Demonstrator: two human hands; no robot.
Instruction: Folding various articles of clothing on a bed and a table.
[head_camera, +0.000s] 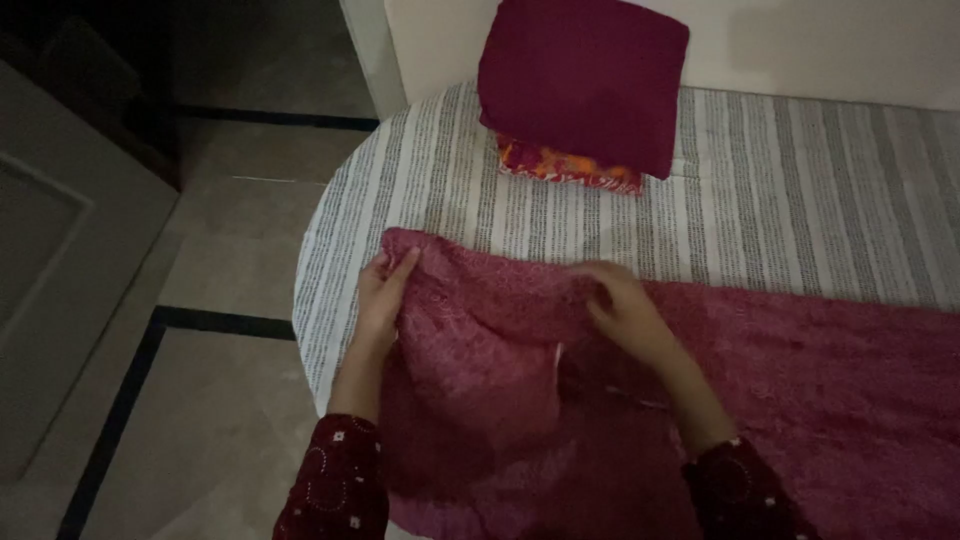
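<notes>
- Under both hands, head view: pink patterned garment (760, 390) spread over striped bedsheet (800, 180).
- Left hand (380, 295) pinches the garment's upper corner, fingers closed on cloth.
- Right hand (625, 305) grips a fold of the same garment, beside the left.
- Beyond the hands, well apart: folded maroon cloth (585, 75) atop orange printed cloth (570, 168).

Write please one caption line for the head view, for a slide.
Both hands, left hand and right hand, grip a pink patterned cloth on a striped bed cover, near folded dark red fabric.
</notes>
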